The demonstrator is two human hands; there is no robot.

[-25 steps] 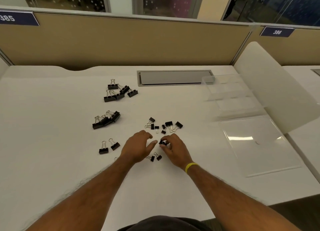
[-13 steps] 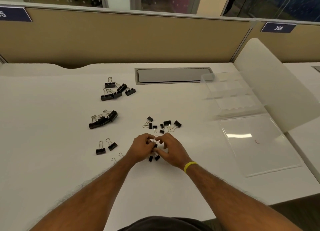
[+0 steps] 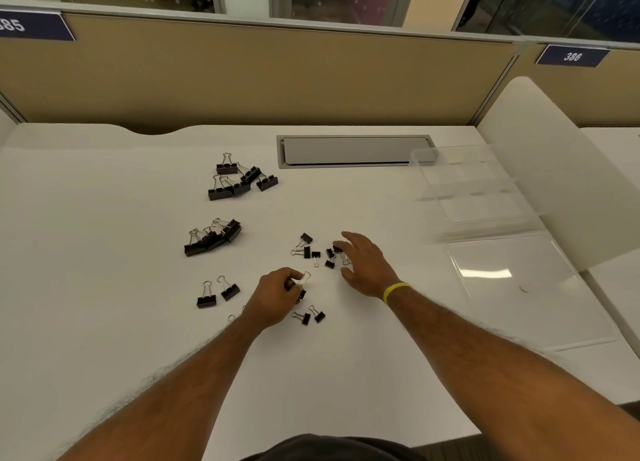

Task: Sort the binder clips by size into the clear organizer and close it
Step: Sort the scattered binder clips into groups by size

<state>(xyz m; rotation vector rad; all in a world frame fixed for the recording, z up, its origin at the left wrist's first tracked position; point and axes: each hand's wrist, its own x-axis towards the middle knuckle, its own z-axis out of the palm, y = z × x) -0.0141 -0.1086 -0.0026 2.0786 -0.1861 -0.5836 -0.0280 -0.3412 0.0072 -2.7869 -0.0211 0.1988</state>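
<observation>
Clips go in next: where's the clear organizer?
Head view: the clear organizer lies open, right side of the desk, beside the white divider, past the right hand.

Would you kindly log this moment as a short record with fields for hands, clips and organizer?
Left hand: pinches one small clip
Right hand: open, fingers spread over the loose small clips
Bigger clips: two piles and a pair, left part of the desk
Organizer: open, on the right, no clips visible inside

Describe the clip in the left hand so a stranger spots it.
On the white desk, look left of the clear organizer to the left hand. The small binder clip sits in its fingertips, the only clip gripped; its neighbours lie loose.
</observation>
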